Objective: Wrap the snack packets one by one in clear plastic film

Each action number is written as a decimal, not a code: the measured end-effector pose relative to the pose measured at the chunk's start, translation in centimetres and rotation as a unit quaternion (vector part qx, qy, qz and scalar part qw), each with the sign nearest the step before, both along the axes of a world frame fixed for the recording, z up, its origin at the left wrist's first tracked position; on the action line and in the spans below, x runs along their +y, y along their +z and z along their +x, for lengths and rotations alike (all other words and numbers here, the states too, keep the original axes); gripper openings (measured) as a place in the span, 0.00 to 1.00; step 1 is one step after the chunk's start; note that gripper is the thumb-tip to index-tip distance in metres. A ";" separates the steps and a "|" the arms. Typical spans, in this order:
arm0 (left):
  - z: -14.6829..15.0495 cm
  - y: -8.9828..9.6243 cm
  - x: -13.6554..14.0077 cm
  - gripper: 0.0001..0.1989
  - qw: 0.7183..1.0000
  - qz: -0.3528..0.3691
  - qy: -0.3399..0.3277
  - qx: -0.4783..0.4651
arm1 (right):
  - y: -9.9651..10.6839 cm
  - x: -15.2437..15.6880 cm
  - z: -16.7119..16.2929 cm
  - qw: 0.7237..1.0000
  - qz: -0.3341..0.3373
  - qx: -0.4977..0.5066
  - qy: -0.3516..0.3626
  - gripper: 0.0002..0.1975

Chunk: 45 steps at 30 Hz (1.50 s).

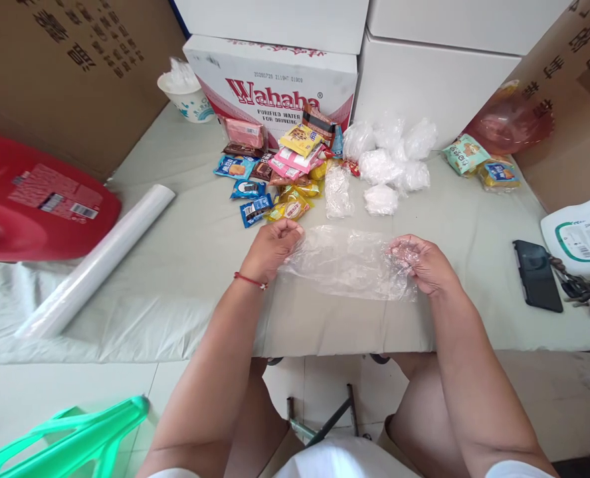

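Note:
A clear plastic bag (pixel 342 262) is stretched flat between my two hands, just above the table's front part. My left hand (pixel 276 247), with a red string at the wrist, pinches its left end. At the other end, my right hand (pixel 419 260) is closed on the crumpled film. Beyond the bag lies a pile of wrapped snacks (pixel 295 159) in blue, yellow, pink and brown packets. A folded clear bag (pixel 339 189) rests beside the pile, and several crumpled clear bundles (pixel 387 159) are heaped to its right.
A plastic roll (pixel 100 259) and red jug (pixel 40 199) stand left. A paper cup (pixel 185 93) and Wahaha carton (pixel 280 86) are behind. At right are snack packets (pixel 467 156), a red bowl (pixel 514 126), a phone (pixel 538 275), keys (pixel 584 289) and a white bottle (pixel 584 232).

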<state>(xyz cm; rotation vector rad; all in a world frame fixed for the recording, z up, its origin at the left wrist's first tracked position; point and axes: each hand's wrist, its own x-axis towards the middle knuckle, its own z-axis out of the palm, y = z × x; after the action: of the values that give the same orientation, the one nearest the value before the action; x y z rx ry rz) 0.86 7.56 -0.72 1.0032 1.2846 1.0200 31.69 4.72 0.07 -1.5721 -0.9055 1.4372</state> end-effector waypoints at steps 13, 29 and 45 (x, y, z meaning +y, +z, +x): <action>1.8 -0.5 -2.6 0.04 0.809 0.353 0.233 0.408 | 0.2 -0.4 -2.1 1.000 0.001 0.009 -0.003 0.16; 9.7 -2.9 -7.7 0.06 0.861 0.353 -0.078 0.358 | -0.3 -0.3 -4.9 0.996 0.082 0.015 -0.042 0.12; 5.2 0.1 -2.9 0.12 0.978 0.057 0.168 -0.113 | 1.2 -1.2 -2.7 0.982 0.174 0.062 -0.050 0.19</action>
<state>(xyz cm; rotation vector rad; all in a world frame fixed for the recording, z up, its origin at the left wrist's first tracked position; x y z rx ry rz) 6.05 4.62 -0.64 0.7409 1.2396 1.4389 29.03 3.48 1.31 -1.2376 -0.9321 1.2155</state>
